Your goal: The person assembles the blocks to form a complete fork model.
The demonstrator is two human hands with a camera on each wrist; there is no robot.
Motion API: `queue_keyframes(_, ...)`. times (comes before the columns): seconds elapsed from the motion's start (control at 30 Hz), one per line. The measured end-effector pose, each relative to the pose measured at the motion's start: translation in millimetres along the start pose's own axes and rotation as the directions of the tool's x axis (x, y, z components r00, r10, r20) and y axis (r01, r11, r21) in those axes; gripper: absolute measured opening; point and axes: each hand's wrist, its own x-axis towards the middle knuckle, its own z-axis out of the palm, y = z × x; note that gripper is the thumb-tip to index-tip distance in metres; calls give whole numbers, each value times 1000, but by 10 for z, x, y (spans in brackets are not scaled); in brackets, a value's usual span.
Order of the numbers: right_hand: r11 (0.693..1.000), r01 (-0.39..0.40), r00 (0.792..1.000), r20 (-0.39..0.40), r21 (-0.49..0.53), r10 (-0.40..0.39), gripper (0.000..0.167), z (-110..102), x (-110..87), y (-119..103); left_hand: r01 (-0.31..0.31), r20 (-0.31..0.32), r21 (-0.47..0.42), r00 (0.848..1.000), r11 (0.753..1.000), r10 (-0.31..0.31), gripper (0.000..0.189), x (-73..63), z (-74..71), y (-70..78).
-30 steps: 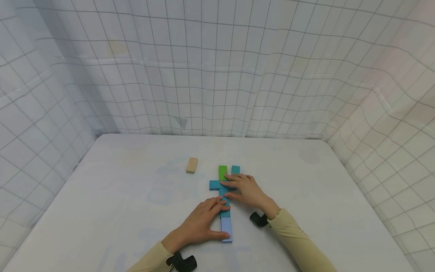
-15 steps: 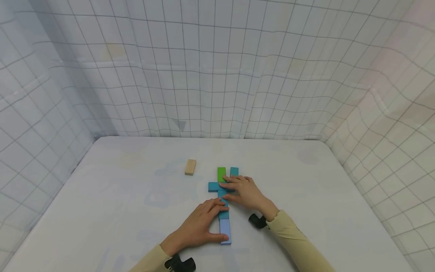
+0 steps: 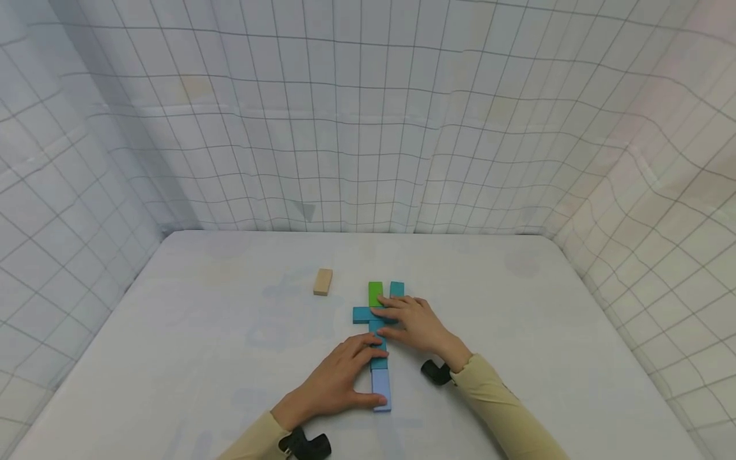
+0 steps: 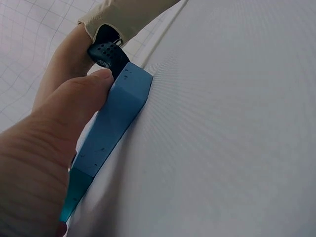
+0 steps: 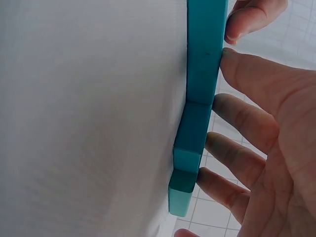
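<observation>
Flat rectangular blocks lie joined in a cross-like row on the table. A light blue block (image 3: 381, 380) forms the near end, followed by teal blocks (image 3: 379, 363), a crosswise teal block (image 3: 362, 315) and a green block (image 3: 375, 292) at the far end. My left hand (image 3: 339, 377) spans the row from its left side, its thumb on the light blue block and fingertips on the teal ones. My right hand (image 3: 416, 324) reaches in from the right, fingers spread, fingertips touching the teal blocks (image 5: 203, 59). Its fingers partly hide the crosswise block.
Another teal block (image 3: 397, 289) stands just right of the green one, apart from it. A plain wooden block (image 3: 323, 282) lies farther left. Gridded white curtains (image 3: 368, 128) enclose the white table (image 3: 230, 306) at the back and sides. Each wrist wears a black camera.
The head view shifts very slightly. Both hands and all the blocks keep the same places relative to each other.
</observation>
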Motion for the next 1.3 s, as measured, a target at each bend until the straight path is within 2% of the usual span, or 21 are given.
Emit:
queue_keyframes(0.2, 1000, -4, 1000, 3, -3, 4, 49, -21, 8, -16, 11, 8, -10, 1000, 1000, -11, 69, 5, -13, -3)
queue_keyframes(0.3, 1000, -6, 1000, 6, 3, 6, 49, -25, 16, -32, 15, -12, -5, 1000, 1000, -15, 66, 3, -48, -11)
queue_keyframes(0.4, 1000, -3, 1000, 4, 6, 3, 49, -24, 28, -49, 25, -59, 3, 998, 1000, -25, 57, 13, -118, -52)
queue_keyframes(0.5, 1000, -2, 1000, 1, 4, 2, 49, -21, 40, -63, 35, -140, 8, 990, 999, -34, 40, 48, -222, -172)
queue_keyframes(0.6, 1000, -9, 1000, 2, 0, 9, 49, -10, 49, -62, 84, -252, -26, 964, 996, -88, 23, 104, -356, -370)
queue_keyframes(0.67, 1000, -10, 1000, 1, 3, 10, 49, -6, 51, -54, 137, -322, -60, 935, 989, -150, 18, 153, -452, -535)
queue_keyframes(0.73, 1000, -11, 1000, 0, 7, 11, 49, -3, 46, -44, 221, -361, -97, 901, 970, -241, 21, 205, -541, -705)
queue_keyframes(0.77, 1000, -11, 1000, -2, 12, 11, 49, -2, 41, -39, 265, -363, -116, 886, 957, -289, 25, 231, -583, -788)
queue_keyframes(0.83, 1000, -13, 1000, -4, 20, 13, 49, 1, 29, -31, 340, -338, -146, 865, 929, -370, 37, 279, -655, -945)
queue_keyframes(0.97, 999, -13, 1000, -3, 32, 13, 49, 21, 10, -26, 454, -194, -217, 847, 864, -494, 53, 335, -759, -1171)
queue_keyframes(1.1, 999, -9, 1000, 0, 42, 9, 49, 26, -2, -29, 487, -88, -279, 846, 828, -527, 55, 359, -797, -1314)
queue_keyframes(1.23, 1000, -4, 1000, 0, 25, 4, 49, 11, -2, -17, 459, -71, -341, 857, 820, -510, 56, 390, -801, -1385)
queue_keyframes(1.3, 1000, -5, 1000, 2, 13, 5, 49, 0, -2, -1, 431, -79, -350, 871, 832, -485, 55, 414, -798, -1399)
